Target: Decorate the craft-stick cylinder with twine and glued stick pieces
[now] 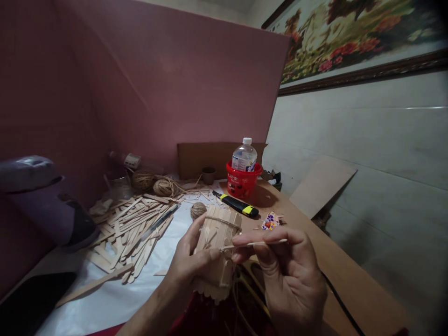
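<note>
My left hand is closed around a small barrel-shaped holder made of craft sticks, tilted, with its scalloped stick ends facing down. A band of twine circles its upper part, and small stick pieces sit on its side. My right hand pinches a thin pale wooden stick, its tip against the holder's side near my left thumb. A loose strand of twine hangs below the holder. Beneath my hands, the yellow handles of what look like scissors are partly hidden.
Many loose craft sticks lie on a white sheet at left, beside a purple appliance. Twine balls sit behind. A utility knife, a red bucket holding a plastic bottle, and a patterned scrap are on the table.
</note>
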Demonstrator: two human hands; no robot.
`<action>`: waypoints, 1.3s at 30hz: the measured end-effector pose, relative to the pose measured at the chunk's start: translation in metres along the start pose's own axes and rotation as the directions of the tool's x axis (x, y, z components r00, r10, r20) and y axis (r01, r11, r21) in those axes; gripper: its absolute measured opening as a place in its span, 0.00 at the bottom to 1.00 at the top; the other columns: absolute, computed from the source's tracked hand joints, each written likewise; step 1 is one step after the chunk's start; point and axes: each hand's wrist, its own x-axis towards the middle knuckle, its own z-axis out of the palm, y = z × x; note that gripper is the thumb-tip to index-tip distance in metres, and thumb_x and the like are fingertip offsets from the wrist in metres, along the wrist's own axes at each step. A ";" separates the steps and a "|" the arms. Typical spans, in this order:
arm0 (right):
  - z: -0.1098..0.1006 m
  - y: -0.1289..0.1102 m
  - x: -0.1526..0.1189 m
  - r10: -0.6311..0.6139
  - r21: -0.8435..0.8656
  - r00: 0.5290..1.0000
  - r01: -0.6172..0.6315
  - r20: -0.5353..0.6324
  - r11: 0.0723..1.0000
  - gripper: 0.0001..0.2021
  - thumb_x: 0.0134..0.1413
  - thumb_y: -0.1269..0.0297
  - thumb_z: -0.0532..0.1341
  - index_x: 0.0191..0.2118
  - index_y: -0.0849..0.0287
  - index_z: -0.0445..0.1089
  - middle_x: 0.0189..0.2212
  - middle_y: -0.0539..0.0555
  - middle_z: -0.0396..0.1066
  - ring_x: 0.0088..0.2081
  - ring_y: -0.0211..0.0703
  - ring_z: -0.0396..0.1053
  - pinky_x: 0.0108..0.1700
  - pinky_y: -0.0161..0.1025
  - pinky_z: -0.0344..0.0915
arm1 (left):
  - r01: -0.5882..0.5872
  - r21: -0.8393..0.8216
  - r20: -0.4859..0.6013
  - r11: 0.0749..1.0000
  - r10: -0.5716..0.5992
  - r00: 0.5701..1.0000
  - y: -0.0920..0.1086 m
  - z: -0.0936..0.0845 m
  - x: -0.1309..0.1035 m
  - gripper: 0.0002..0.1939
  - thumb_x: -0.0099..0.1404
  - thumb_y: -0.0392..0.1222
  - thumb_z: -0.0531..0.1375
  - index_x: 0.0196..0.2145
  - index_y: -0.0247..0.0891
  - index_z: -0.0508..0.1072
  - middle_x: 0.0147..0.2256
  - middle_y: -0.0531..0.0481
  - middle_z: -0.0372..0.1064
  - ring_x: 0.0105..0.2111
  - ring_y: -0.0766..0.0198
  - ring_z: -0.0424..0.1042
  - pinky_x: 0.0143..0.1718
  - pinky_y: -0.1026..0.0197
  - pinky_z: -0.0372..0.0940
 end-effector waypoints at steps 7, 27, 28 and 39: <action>-0.001 -0.001 0.001 -0.011 -0.039 1.000 0.011 0.006 0.999 0.05 0.64 0.72 0.55 0.41 0.54 0.61 0.34 0.51 0.78 0.26 0.36 0.75 0.30 0.34 0.74 | -0.008 -0.014 0.040 1.000 0.008 0.999 -0.002 -0.002 0.002 0.35 0.47 0.41 0.68 0.54 0.37 0.68 0.43 0.42 0.76 0.42 0.50 0.74 0.39 0.58 0.68; -0.001 -0.001 -0.003 -0.098 -0.168 0.995 0.095 -0.014 0.981 0.07 0.64 0.73 0.54 0.42 0.52 0.60 0.35 0.50 0.77 0.26 0.35 0.74 0.30 0.35 0.74 | 0.013 0.028 0.010 1.000 -0.013 1.000 -0.001 0.001 -0.001 0.43 0.45 0.45 0.71 0.59 0.38 0.64 0.45 0.41 0.76 0.44 0.49 0.75 0.40 0.59 0.68; 0.000 -0.002 -0.003 -0.101 -0.177 0.995 0.096 -0.019 0.979 0.07 0.64 0.73 0.54 0.43 0.52 0.60 0.35 0.50 0.77 0.27 0.35 0.74 0.30 0.35 0.74 | 0.010 0.031 0.015 0.999 -0.011 1.000 -0.001 0.001 -0.001 0.44 0.45 0.45 0.71 0.59 0.38 0.64 0.45 0.40 0.76 0.44 0.48 0.75 0.40 0.59 0.68; -0.003 -0.005 -0.002 -0.128 -0.224 0.992 0.127 0.009 0.966 0.10 0.63 0.75 0.55 0.44 0.51 0.61 0.36 0.50 0.76 0.28 0.35 0.73 0.30 0.35 0.73 | 0.013 0.038 0.023 0.999 -0.013 1.000 0.001 0.001 -0.001 0.47 0.46 0.45 0.71 0.62 0.37 0.59 0.46 0.39 0.76 0.45 0.48 0.74 0.40 0.59 0.68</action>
